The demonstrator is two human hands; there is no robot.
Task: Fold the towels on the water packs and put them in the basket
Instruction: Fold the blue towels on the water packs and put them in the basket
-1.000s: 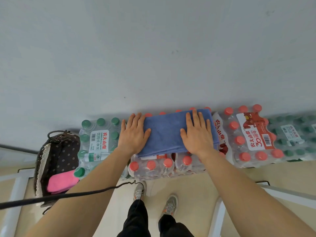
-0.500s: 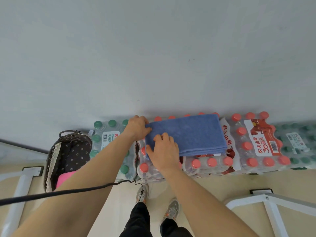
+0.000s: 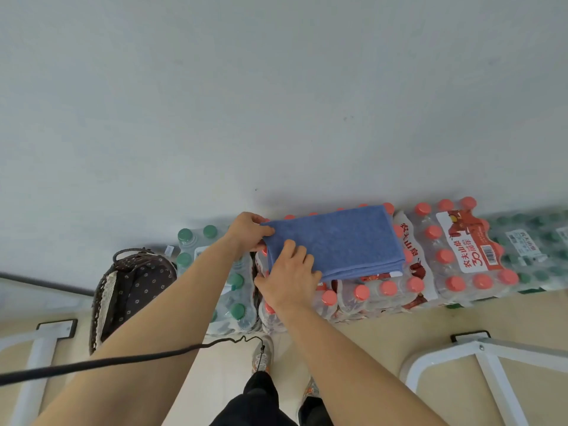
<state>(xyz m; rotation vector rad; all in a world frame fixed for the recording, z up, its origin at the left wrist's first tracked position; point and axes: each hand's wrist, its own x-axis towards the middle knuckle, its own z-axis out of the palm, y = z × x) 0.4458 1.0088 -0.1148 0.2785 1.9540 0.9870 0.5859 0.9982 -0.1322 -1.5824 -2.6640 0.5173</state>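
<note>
A folded blue towel (image 3: 341, 241) lies flat on a red-capped water pack (image 3: 368, 295) against the wall. My left hand (image 3: 247, 230) pinches the towel's far-left corner. My right hand (image 3: 289, 279) grips the near-left corner, fingers curled over the cloth. The dark dotted basket (image 3: 135, 284) stands on the floor to the left, beyond a green-capped water pack (image 3: 215, 272); my left forearm hides part of its inside.
More water packs line the wall to the right, one red-capped (image 3: 461, 253) and one green-capped (image 3: 534, 241). White metal frames (image 3: 479, 352) stand on the floor at both sides. A black cable (image 3: 123, 361) crosses my left arm. My shoes (image 3: 262, 355) are below.
Both hands left their flat press on the towel's ends. My right hand crossed to the left edge, and now each hand grasps a left corner. The view shifted slightly left.
</note>
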